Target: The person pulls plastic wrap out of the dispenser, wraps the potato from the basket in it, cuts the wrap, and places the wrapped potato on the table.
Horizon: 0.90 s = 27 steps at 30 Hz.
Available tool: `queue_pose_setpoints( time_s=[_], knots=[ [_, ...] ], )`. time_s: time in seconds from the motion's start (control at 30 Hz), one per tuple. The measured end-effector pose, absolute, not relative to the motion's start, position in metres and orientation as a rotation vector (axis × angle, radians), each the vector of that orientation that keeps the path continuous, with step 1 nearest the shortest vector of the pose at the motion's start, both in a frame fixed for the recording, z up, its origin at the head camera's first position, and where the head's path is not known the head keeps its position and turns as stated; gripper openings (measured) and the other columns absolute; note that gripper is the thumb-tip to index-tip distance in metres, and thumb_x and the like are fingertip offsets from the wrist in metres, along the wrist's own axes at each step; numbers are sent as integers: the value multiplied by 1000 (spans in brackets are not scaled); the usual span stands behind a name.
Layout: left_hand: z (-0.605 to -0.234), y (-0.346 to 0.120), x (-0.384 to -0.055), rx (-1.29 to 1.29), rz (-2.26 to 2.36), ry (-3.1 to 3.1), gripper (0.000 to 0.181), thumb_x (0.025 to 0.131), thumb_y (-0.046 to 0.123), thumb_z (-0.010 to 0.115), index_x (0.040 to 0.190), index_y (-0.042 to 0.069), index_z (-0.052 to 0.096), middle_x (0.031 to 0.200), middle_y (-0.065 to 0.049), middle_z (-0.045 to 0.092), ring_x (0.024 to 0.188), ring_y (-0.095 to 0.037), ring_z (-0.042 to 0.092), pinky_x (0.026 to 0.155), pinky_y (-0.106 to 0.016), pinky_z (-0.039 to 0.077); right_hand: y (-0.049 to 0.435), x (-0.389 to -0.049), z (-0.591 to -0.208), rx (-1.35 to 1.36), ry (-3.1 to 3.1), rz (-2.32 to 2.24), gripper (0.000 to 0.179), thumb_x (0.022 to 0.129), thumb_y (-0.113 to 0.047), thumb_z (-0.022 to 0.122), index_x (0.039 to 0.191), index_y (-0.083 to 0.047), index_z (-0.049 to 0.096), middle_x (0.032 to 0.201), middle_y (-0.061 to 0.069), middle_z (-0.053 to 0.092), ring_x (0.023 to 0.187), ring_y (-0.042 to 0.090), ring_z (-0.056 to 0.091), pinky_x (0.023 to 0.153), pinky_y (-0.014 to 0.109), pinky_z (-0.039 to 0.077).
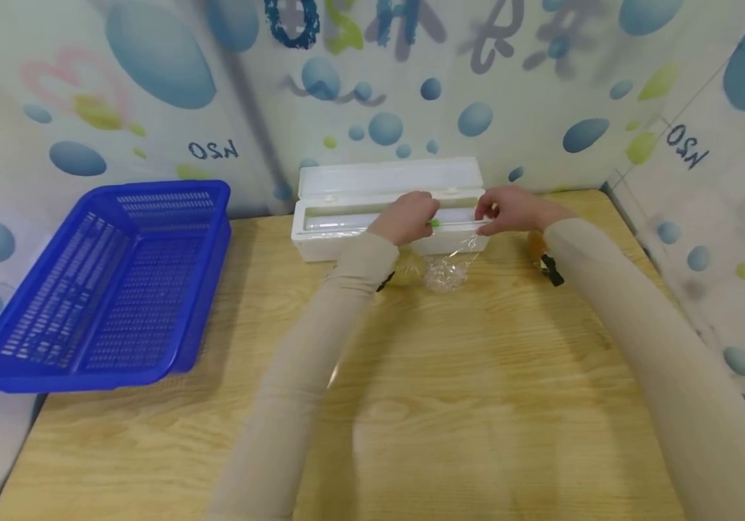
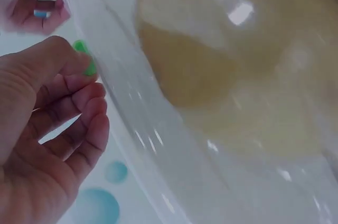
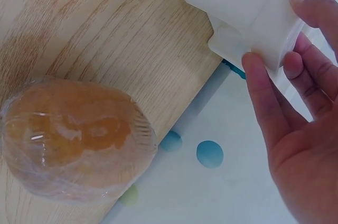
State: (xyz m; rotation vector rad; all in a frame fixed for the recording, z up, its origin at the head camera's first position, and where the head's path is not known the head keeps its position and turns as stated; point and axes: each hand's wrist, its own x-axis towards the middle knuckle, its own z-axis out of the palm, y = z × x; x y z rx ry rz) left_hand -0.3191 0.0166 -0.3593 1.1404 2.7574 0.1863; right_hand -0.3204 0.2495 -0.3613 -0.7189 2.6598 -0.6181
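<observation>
A white cling film dispenser [image 1: 320, 250] stands at the back of the table, lid [image 1: 388, 179] raised, a film roll [image 1: 340, 221] inside. My left hand [image 1: 408, 217] reaches over its front edge and pinches a small green slide cutter [image 2: 84, 57] between thumb and fingers. At the dispenser's right end, my right hand [image 1: 509, 208] grips the corner with its fingertips. Clear film [image 2: 142, 113] hangs from the edge, and its crumpled part [image 1: 445, 273] lies on the table in front. Beside the right wrist sits a round orange-brown item wrapped in film [image 3: 79, 134].
A blue plastic basket [image 1: 73, 382] with slotted walls stands on the left of the wooden table [image 1: 437, 405]. A patterned wall covering [image 1: 385, 101] rises right behind the dispenser and along the right side.
</observation>
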Motion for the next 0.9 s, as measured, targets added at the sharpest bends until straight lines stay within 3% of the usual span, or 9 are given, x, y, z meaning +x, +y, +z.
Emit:
queue_pose_setpoints(
  time_s=[0.17, 0.43, 0.9],
  knots=[
    [-360, -20, -320, 1091, 278, 2752, 7, 94, 4, 56, 88, 4, 53, 86, -8, 49, 79, -20, 39, 74, -33, 34, 255, -319, -359, -707, 2663, -623, 20, 84, -10, 73, 97, 1, 63, 87, 10, 52, 83, 25, 46, 73, 37, 39],
    [-360, -46, -316, 1101, 164, 2784, 8, 97, 10, 55, 95, 3, 59, 92, -10, 56, 79, -22, 44, 72, -36, 38, 254, -318, -363, -688, 2649, -622, 21, 85, -12, 73, 99, 1, 63, 88, 10, 52, 84, 26, 46, 74, 38, 40],
    [-358, -89, -315, 1002, 82, 2854, 4, 93, 11, 56, 92, 7, 58, 91, -6, 55, 82, -25, 49, 75, -45, 35, 241, -323, -360, -731, 2645, -605, 21, 85, -12, 72, 97, 2, 63, 85, 10, 52, 81, 26, 46, 72, 37, 39]
  ],
)
